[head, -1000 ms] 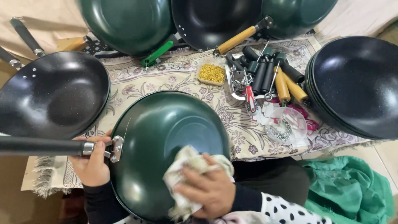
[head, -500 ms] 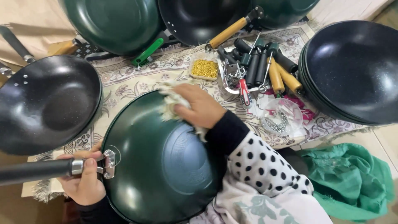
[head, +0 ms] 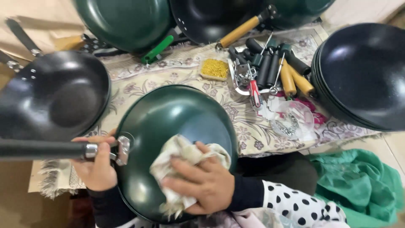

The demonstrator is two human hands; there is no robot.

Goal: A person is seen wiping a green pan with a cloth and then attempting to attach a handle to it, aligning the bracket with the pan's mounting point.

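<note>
1. An upturned dark green round metal wok (head: pixel 177 122) lies bottom-up over the person's lap, at the near edge of a floral patterned cloth (head: pixel 249 135).
2. The right hand (head: pixel 206 183), fingers spread, presses a crumpled cream rag (head: pixel 181 158) flat against the wok's near side.
3. The left hand (head: pixel 97 166) curls around the wok's long black handle (head: pixel 42 149), just beside its silver bracket (head: pixel 122 150).
4. A black non-stick wok (head: pixel 55 101) sits to the left; loose black and yellow handles (head: pixel 282 71) lie farther back, near a stack of black woks (head: pixel 363 76).
</note>
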